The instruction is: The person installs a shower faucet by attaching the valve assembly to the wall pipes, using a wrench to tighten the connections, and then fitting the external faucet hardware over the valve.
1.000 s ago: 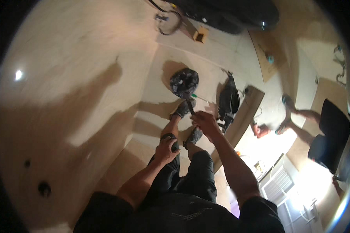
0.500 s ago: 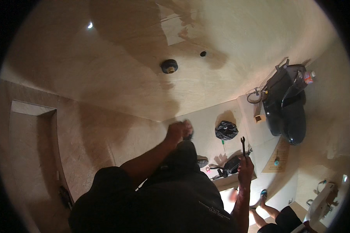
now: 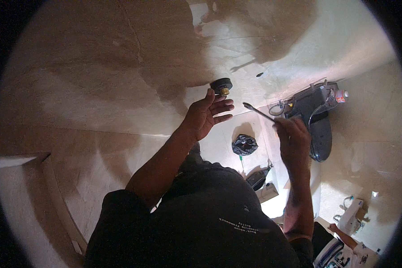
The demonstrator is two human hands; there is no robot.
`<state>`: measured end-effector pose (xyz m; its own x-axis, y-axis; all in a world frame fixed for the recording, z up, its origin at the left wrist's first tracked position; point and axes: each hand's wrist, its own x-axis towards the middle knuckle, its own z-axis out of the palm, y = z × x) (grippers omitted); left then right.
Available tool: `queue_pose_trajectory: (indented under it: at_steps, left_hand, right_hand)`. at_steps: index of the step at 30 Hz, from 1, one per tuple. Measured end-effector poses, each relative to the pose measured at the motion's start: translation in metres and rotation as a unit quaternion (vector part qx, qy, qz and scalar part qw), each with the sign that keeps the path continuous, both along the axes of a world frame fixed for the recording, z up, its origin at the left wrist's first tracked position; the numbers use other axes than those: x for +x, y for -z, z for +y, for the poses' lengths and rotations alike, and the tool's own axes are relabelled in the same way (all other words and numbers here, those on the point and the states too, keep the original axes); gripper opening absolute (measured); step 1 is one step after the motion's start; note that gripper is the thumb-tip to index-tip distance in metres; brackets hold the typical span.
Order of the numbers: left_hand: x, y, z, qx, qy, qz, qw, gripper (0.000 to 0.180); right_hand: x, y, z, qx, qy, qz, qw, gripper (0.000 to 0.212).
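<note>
The left hand [image 3: 206, 115] is spread wide, palm open, fingertips just below a round black fitting with a brass centre [image 3: 221, 85] set in the pale wall. The right hand [image 3: 293, 137] is closed around a slim metal wrench [image 3: 258, 111], whose free end points toward the left hand's fingers.

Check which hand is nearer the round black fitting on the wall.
Left. The left hand is open just below the round black fitting, fingertips almost at it. The right hand holds a thin metal tool off to the fitting's right, lower.
</note>
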<state>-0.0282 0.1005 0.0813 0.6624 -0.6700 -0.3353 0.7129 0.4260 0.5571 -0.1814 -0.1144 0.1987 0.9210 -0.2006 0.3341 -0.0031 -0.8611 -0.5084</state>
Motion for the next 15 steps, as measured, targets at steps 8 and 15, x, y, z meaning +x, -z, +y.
queue_pose_trajectory:
  at_steps: [8, 15]
  left_hand:
    - [0.004, 0.008, -0.004, -0.068, -0.012, 0.029, 0.997, 0.059]
    - [-0.005, 0.008, -0.011, -0.094, -0.092, 0.030, 0.991, 0.061]
  right_hand:
    - [0.077, -0.040, -0.006, -0.197, -0.138, -0.044, 0.970, 0.015]
    - [0.104, -0.035, -0.013, -0.172, -0.188, -0.032, 0.966, 0.014]
